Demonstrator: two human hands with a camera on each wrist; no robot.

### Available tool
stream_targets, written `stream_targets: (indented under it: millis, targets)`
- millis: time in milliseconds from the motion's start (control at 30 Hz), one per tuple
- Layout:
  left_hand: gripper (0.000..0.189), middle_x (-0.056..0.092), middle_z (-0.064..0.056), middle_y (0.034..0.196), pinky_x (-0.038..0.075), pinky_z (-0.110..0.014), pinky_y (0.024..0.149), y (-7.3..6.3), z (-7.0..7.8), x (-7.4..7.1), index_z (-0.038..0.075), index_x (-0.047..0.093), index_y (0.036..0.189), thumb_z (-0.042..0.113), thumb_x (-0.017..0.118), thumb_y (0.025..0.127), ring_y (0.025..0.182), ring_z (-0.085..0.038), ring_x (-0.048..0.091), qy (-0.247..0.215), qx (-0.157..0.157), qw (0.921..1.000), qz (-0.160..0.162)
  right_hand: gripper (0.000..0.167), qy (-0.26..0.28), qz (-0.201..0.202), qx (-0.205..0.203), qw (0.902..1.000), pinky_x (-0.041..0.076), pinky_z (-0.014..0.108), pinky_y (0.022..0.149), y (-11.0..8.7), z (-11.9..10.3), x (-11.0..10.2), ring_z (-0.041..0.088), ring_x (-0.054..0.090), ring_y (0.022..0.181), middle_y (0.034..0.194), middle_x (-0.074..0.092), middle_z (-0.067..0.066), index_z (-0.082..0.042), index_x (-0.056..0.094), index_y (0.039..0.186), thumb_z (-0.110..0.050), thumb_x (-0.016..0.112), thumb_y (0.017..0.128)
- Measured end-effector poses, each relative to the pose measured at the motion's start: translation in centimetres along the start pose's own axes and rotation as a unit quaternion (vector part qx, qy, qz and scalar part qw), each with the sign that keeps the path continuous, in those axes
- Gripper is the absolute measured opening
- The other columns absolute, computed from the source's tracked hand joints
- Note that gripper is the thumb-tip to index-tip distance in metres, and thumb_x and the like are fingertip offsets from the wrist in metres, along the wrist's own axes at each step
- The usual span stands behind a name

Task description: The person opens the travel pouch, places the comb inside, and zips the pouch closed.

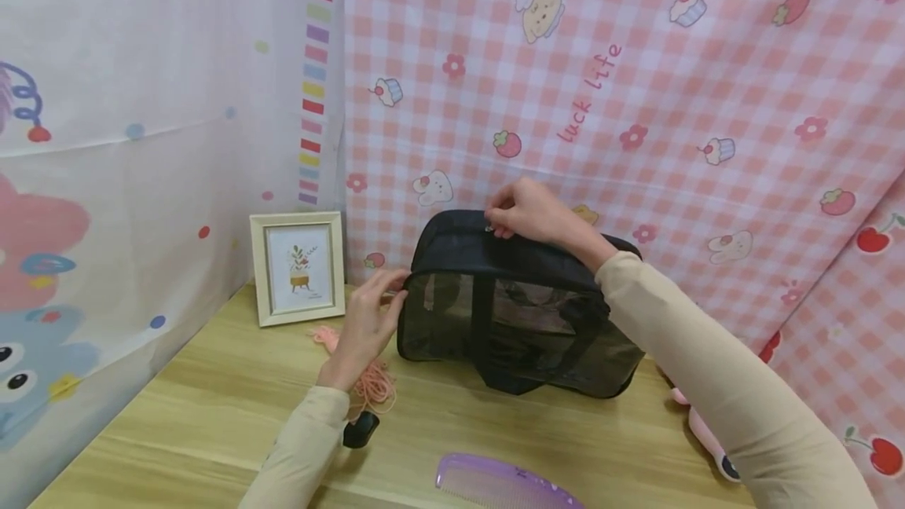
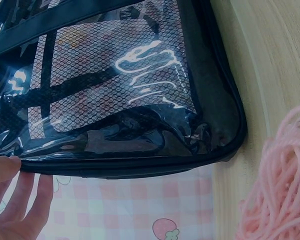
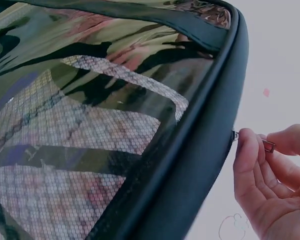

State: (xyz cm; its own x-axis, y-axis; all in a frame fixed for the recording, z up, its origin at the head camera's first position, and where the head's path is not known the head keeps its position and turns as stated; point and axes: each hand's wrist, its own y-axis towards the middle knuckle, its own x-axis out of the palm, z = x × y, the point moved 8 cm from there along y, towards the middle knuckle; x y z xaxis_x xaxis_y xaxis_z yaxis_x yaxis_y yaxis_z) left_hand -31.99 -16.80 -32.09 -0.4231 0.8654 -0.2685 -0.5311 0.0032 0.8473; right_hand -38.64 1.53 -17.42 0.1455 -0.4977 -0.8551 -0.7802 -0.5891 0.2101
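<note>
Black and see-through, the bag [image 1: 523, 305] stands just right of the picture frame [image 1: 297, 268], left hand [image 1: 366, 322] pinching its frame-side end, right hand [image 1: 532, 214] pinching the zip pull [image 3: 269, 145]: zip work, apparently, next wanting a steady tug along the seam!

From afar I'm seeing a long, plain beige left sleeve [image 1: 304, 442] and a matching right sleeve [image 1: 714, 375], both lightly wrinkled.

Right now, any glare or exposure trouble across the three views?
Left wrist: white glare streaks on the black bag; right wrist: backdrop behind the right hand washed out to near-white; head: soft light on the wooden table.
</note>
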Motion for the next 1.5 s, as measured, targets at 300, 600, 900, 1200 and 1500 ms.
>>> stream_targets:
  millis: [300, 600, 900, 1200, 1500]
  targets:
    - [0.028, 0.064, -0.010, 0.100, 0.057, -0.026, 0.069, 0.0, -0.2, 0.0, 0.002, 0.065, 0.111, -0.009, 0.065, 0.085, 0.085, -0.021, 0.064, -0.001, -0.002, 1.0000, -0.003, 0.022, 0.007, -0.001, 0.007, 0.9999, 0.057, 0.029, 0.062, 1.4, -0.7, 1.3, 0.019, 0.067, 0.068, 0.081, 0.070, 0.011, 0.007, 0.069, 0.100, -0.011, 0.057, 0.095]
    - [0.027, 0.064, -0.011, 0.100, 0.057, -0.026, 0.070, -0.1, 0.1, 0.1, 0.000, 0.065, 0.110, -0.009, 0.064, 0.085, 0.085, -0.022, 0.064, -0.009, -0.001, 0.9999, -0.005, 0.022, 0.015, -0.007, -0.006, 0.9998, 0.057, 0.028, 0.063, 2.1, -1.6, 2.4, 0.019, 0.067, 0.068, 0.083, 0.069, 0.013, 0.008, 0.069, 0.100, -0.009, 0.056, 0.096]
    - [0.026, 0.064, -0.012, 0.100, 0.057, -0.027, 0.070, 0.1, 0.2, 0.0, 0.000, 0.065, 0.110, -0.009, 0.064, 0.085, 0.084, -0.022, 0.064, -0.011, 0.000, 0.9999, -0.003, 0.021, 0.007, -0.016, -0.022, 0.9996, 0.057, 0.028, 0.063, 2.5, -2.3, 2.7, 0.018, 0.066, 0.067, 0.079, 0.069, 0.010, 0.006, 0.070, 0.095, -0.009, 0.055, 0.095]
    - [0.027, 0.064, -0.011, 0.099, 0.056, -0.025, 0.070, -0.1, -0.2, -0.1, 0.000, 0.065, 0.110, -0.010, 0.065, 0.084, 0.085, -0.021, 0.064, -0.010, -0.007, 0.9999, -0.001, 0.017, 0.015, -0.042, -0.013, 0.9989, 0.057, 0.027, 0.063, 2.1, -1.9, 3.6, 0.017, 0.066, 0.069, 0.082, 0.068, 0.011, 0.004, 0.069, 0.096, -0.008, 0.057, 0.095]
    - [0.027, 0.064, -0.011, 0.099, 0.057, -0.025, 0.069, 0.0, -0.1, 0.0, -0.001, 0.065, 0.109, -0.010, 0.065, 0.084, 0.084, -0.021, 0.064, -0.011, 0.000, 0.9999, 0.001, 0.020, 0.013, -0.058, -0.003, 0.9982, 0.057, 0.028, 0.065, 1.0, -1.7, 3.8, 0.018, 0.065, 0.073, 0.087, 0.067, 0.012, 0.004, 0.067, 0.104, -0.008, 0.053, 0.096]
